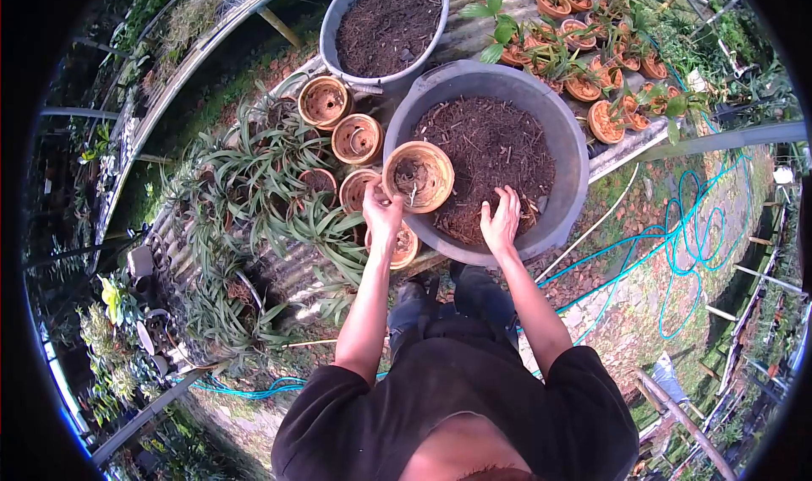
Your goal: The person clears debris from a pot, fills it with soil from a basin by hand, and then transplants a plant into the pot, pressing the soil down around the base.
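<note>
My left hand (383,215) grips the rim of a terracotta pot (440,177), which is held tilted over the left edge of a large grey tub (573,195). A little dark matter and a pale bit show inside the pot. Dark, chunky potting mix (486,143) fills the lower part of the tub. Just above its near right side is my right hand (502,218), fingers apart and holding nothing. Left of the tub stand more clay pots, among them one pot (357,139) and another pot (324,102) farther back.
A second grey tub (328,37) of dark soil stands behind. Small potted plants (584,88) crowd the back right, and strappy-leaved plants (254,177) cover the left of the corrugated surface. A turquoise hose (668,236) lies coiled on the ground at right.
</note>
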{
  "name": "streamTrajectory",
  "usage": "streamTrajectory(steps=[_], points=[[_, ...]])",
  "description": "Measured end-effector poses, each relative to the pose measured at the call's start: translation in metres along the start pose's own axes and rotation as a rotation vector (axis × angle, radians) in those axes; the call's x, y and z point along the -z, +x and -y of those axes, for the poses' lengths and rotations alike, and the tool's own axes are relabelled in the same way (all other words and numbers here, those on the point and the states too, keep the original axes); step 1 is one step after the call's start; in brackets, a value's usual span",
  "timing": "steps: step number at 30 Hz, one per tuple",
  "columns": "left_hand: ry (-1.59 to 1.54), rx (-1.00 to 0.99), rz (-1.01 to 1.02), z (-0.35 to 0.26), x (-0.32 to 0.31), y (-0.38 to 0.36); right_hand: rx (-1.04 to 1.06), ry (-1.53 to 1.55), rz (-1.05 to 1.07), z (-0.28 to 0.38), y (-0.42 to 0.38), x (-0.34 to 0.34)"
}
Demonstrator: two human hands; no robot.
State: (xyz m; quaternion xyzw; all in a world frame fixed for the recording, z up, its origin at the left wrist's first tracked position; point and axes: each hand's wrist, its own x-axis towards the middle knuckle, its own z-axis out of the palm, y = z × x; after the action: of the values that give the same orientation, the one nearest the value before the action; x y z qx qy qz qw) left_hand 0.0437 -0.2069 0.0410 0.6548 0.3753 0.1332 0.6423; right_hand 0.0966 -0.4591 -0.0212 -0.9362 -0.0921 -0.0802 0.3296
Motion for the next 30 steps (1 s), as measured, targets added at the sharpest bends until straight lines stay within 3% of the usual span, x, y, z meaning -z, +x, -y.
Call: streamTrajectory(steps=[6,12,15,18,24,28,30], points=[[-0.22,0.297,-0.006,0.03,-0.042,-0.004,0.037,0.095,0.001,-0.022,0.095,-0.018],[-0.088,0.224,-0.108,0.053,-0.043,-0.015,0.341,0.048,0.189,-0.011,0.17,-0.044],[-0.105,0.242,-0.086,0.059,-0.025,-0.009,0.252,-0.057,0.361,0.0,0.189,-0.046],[-0.154,0.235,-0.076,0.062,-0.026,-0.008,0.186,-0.226,0.631,-0.005,0.185,-0.05],[-0.307,0.249,-0.101,0.065,-0.03,-0.012,0.407,-0.033,0.295,-0.027,0.13,-0.048],[-0.321,0.256,-0.087,0.067,-0.028,-0.011,0.499,0.007,0.451,-0.018,0.099,-0.016],[-0.323,0.257,-0.075,0.067,-0.026,-0.011,0.409,-0.022,0.478,-0.007,0.107,0.006]])
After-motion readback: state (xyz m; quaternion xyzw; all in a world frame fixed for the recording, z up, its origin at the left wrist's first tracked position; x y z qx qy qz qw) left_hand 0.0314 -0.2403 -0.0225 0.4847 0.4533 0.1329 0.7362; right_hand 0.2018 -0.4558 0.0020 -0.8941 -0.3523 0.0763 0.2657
